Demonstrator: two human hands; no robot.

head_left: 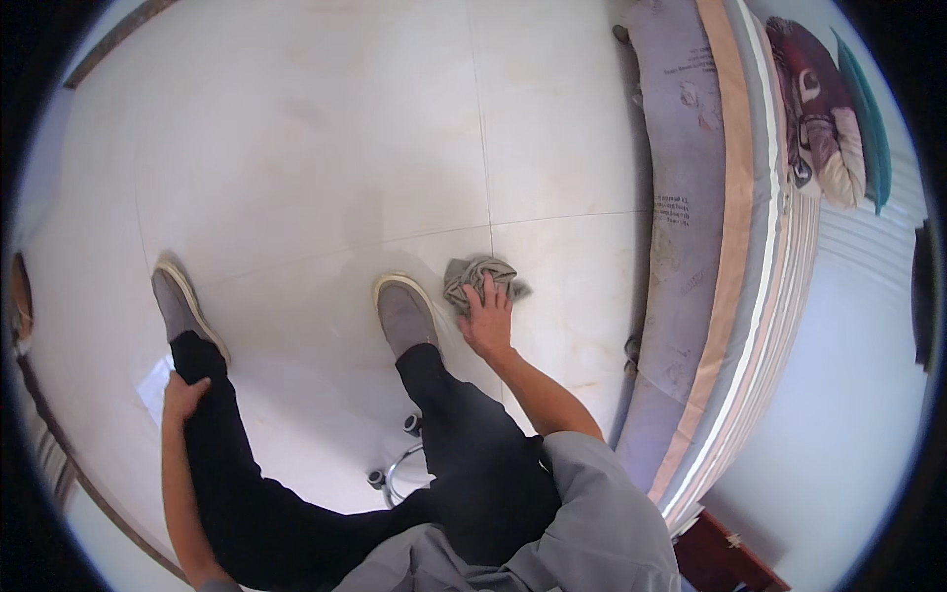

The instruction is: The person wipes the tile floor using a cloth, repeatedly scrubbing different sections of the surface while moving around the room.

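Pale floor (296, 148) is filling most of my view, its tile joints curving toward the rim. From where I'm watching, I'm reading the step in hand as wiping this floor; the next move seems to be calling for even downward pressure from one hand while the other is steadying the body. Starting at left, the left forearm (182, 493) is coming up from the lower edge, and the left hand (185, 397) is lying against the left trouser leg (215, 424); I'm not seeing its fingers well enough to tell whether they are clamping the fabric. Beyond it, the left shoe (185, 308) is standing on the floor. Two castors (376, 480) are showing between the legs. Further right, the right shoe (404, 314) is pointing ahead, and just beside it the grey cloth (459, 286) is lying bunched on the floor. The right hand (486, 318) is pressing on it from above, fingers apart and reaching over the folds, not closing into a fist. Behind it, the right forearm (547, 390) is slanting back toward the lower right. Well apart from the cloth, a bed (681, 197) is bounding the right side.
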